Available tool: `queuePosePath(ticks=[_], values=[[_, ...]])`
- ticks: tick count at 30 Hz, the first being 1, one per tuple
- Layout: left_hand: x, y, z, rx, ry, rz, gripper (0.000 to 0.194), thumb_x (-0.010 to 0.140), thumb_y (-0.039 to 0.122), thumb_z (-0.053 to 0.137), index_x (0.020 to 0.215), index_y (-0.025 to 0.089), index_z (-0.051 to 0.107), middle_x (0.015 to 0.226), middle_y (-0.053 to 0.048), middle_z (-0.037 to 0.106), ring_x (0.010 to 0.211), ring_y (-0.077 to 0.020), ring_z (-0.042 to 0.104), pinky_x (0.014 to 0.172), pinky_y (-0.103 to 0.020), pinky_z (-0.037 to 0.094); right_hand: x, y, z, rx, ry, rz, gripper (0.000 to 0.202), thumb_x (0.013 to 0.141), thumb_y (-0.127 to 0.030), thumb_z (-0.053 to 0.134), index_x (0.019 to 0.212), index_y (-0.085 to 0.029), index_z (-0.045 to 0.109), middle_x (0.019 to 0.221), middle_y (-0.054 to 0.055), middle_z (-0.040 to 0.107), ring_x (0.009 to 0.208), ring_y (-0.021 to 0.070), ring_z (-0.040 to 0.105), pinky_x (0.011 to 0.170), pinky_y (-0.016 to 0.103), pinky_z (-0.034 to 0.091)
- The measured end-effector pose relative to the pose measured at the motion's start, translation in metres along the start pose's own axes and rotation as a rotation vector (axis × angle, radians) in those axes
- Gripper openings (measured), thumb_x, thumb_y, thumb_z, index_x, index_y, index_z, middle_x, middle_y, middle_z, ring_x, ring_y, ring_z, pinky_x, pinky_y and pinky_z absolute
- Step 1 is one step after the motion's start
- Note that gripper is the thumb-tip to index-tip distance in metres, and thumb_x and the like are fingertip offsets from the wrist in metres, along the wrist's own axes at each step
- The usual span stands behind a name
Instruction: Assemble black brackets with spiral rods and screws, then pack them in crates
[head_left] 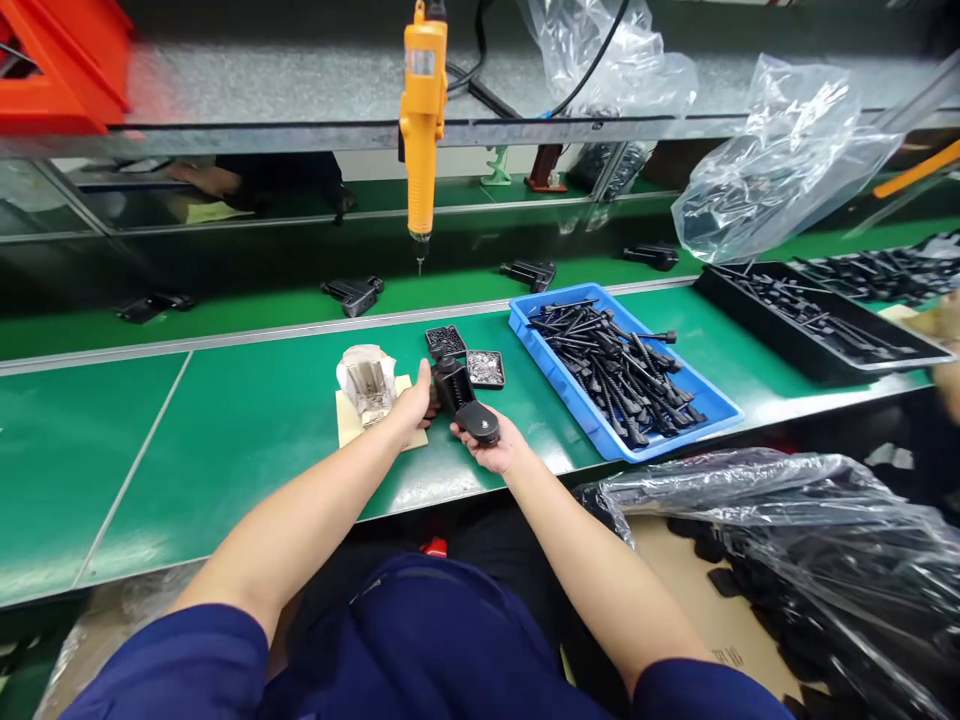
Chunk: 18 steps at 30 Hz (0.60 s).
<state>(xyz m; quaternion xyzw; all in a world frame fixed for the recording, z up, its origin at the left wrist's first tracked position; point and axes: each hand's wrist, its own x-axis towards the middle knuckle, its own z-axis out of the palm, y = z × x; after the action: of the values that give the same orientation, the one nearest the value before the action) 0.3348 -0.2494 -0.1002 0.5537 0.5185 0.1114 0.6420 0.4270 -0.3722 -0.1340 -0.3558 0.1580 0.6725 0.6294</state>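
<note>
Between my two hands is a black plastic part (455, 390) with a round disc-like end and a ribbed or spring-like middle. My left hand (414, 402) grips its far end, the thumb on top. From below, my right hand (496, 442) holds the rounded end, fingers wrapped under it. Just beyond the part sit two small black trays, one with dark screws (445, 341) and one with shiny metal bits (485, 369). Beside my left hand a worn whitish block with a hollow (367, 383) rests on yellowish paper (346, 420).
An orange electric screwdriver (423, 130) hangs above the green bench (247, 430). On the right stand a blue tray (559, 375) of black rods and a black tray (817, 350). Several black parts (354, 294) lie on the conveyor behind. Another person's hand (946, 380) shows at far right.
</note>
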Motion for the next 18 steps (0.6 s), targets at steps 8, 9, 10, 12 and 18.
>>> queuePosePath(ticks=[8, 9, 10, 12, 18], values=[[-0.014, 0.001, 0.006, -0.289, -0.236, 0.174, 0.071, 0.062, 0.062, 0.083, 0.117, 0.022, 0.062, 0.102, -0.006, 0.068, 0.088, -0.0184, 0.063, 0.075, -0.028, 0.047, -0.024, -0.014, -0.004, 0.044, -0.284, -0.121, 0.025, 0.091, -0.024, 0.04, 0.093, -0.012, 0.062, 0.079, 0.008, 0.064, 0.046, 0.0058, 0.039, 0.033, 0.012, 0.033], [-0.014, -0.001, 0.008, -0.34, -0.343, 0.122, 0.068, 0.058, 0.06, 0.085, 0.109, 0.019, 0.065, 0.094, -0.005, 0.068, 0.075, -0.0151, 0.061, 0.07, -0.026, 0.047, -0.023, -0.011, -0.003, 0.03, -0.28, -0.13, 0.024, 0.09, -0.023, 0.041, 0.092, -0.012, 0.063, 0.078, 0.008, 0.064, 0.047, 0.006, 0.04, 0.033, 0.012, 0.033], [-0.013, -0.003, 0.009, -0.39, -0.441, 0.079, 0.063, 0.057, 0.059, 0.086, 0.099, 0.016, 0.066, 0.084, -0.004, 0.067, 0.063, -0.0122, 0.057, 0.063, -0.026, 0.046, -0.021, -0.008, -0.002, -0.014, -0.262, -0.138, 0.022, 0.09, -0.024, 0.044, 0.091, -0.012, 0.063, 0.076, 0.009, 0.065, 0.046, 0.0066, 0.041, 0.033, 0.013, 0.034], [-0.009, -0.007, 0.012, -0.486, -0.499, 0.042, 0.054, 0.06, 0.058, 0.084, 0.088, 0.014, 0.067, 0.072, -0.002, 0.066, 0.051, -0.01, 0.05, 0.053, -0.025, 0.042, -0.016, -0.006, -0.004, -0.177, -0.153, -0.194, 0.015, 0.086, -0.022, 0.054, 0.089, -0.011, 0.064, 0.071, 0.008, 0.065, 0.047, 0.0091, 0.047, 0.036, 0.017, 0.038], [0.003, -0.021, 0.011, -0.608, -0.306, -0.07, 0.043, 0.062, 0.041, 0.088, 0.091, 0.017, 0.066, 0.078, -0.002, 0.071, 0.063, -0.0157, 0.063, 0.057, -0.027, 0.049, -0.032, -0.038, -0.027, -0.291, 0.102, -0.669, 0.021, 0.085, -0.038, 0.064, 0.09, -0.018, 0.065, 0.069, 0.002, 0.064, 0.056, 0.0133, 0.059, 0.048, 0.026, 0.053]])
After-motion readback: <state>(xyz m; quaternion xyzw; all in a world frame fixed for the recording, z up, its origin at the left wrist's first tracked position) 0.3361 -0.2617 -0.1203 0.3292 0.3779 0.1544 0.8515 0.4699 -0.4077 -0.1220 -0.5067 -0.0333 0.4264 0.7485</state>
